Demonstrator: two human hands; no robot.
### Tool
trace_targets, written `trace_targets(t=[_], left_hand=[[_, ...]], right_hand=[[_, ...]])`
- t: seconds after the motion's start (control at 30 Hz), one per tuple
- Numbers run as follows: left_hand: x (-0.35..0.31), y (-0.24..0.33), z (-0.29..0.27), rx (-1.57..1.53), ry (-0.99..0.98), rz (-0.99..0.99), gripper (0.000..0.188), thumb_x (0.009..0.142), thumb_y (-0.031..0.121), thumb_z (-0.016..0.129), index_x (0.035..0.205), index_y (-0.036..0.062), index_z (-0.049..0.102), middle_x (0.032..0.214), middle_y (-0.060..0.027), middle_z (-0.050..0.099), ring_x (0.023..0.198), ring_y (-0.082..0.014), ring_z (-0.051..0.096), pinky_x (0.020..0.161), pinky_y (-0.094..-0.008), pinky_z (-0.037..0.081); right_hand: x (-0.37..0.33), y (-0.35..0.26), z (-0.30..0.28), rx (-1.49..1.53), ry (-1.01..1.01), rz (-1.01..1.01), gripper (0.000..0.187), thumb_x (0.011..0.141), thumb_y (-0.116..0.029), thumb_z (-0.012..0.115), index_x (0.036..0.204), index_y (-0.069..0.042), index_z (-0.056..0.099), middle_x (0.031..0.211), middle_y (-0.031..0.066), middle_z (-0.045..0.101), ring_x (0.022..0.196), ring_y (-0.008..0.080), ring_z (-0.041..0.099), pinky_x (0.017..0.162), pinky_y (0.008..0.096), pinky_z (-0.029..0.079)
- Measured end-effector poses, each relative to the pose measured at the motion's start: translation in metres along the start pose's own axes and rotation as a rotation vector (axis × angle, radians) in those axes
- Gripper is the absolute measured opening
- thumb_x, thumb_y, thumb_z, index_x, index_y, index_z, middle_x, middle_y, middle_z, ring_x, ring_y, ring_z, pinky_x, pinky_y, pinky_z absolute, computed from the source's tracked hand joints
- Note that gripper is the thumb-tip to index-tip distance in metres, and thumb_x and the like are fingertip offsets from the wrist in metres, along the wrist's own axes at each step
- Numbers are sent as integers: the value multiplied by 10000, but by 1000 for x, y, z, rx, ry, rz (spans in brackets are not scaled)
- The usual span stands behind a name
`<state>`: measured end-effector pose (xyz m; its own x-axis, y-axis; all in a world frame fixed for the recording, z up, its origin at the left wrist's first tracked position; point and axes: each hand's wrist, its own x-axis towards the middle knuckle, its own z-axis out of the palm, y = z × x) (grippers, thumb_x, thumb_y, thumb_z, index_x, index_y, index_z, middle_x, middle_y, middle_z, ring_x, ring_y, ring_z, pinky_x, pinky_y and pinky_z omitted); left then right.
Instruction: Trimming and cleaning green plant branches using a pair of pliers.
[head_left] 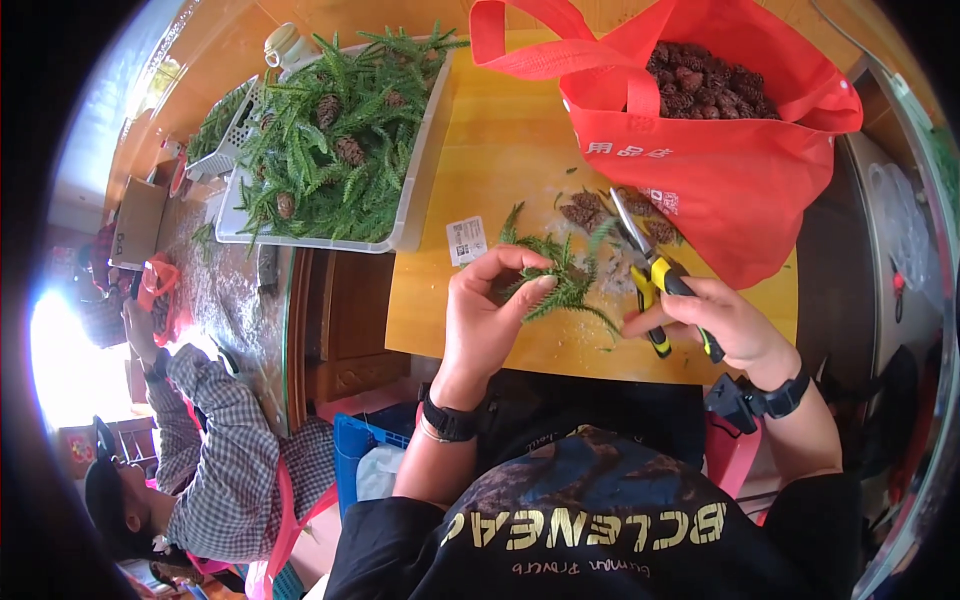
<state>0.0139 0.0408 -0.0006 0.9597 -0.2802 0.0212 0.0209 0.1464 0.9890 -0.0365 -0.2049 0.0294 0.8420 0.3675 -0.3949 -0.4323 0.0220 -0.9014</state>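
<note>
A green artificial fir sprig (575, 290) is pinched between the thumb and forefinger of my left hand (492, 305), low over the near part of the table. My right hand (735, 325) grips long-nosed pliers (652, 268) with yellow and black handles. Their metal jaws point away from me, just right of the sprig; whether they touch it I cannot tell. Beyond the sprig, a few brown pine cones (588, 210) lie beside loose bits on the yellow tabletop (490, 150). A small white printed card (466, 241) rests left of the sprig.
At the far right stands a red bag (700, 170) filled with pine cones (705, 82). A white plastic tray (412, 205) at the far left is heaped with green sprigs (335, 150) and cones. Another person in a checked shirt (235, 450) sits at a table on the left.
</note>
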Motion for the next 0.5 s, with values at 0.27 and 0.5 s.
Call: trace_targets(t=[0.27,0.5], left_hand=[[-2,-6,-4,-213,-68,74,168,778,-25,666,929,5,599,940,-22,580,856,-87,548,773,-220,440],[0,-11,-5,-470,-144,0,164,783,-9,664,933,19,603,942,-27,583,870,-101,537,793,-235,423]], right_hand=[[-3,1,-10,247,-91,90,253,931,-246,422,804,-33,473,981,195,640,1071,305,564,889,358,428],[-10,-7,2,18,-112,-114,202,893,-177,533,921,20,568,933,109,667,875,113,547,852,279,398]])
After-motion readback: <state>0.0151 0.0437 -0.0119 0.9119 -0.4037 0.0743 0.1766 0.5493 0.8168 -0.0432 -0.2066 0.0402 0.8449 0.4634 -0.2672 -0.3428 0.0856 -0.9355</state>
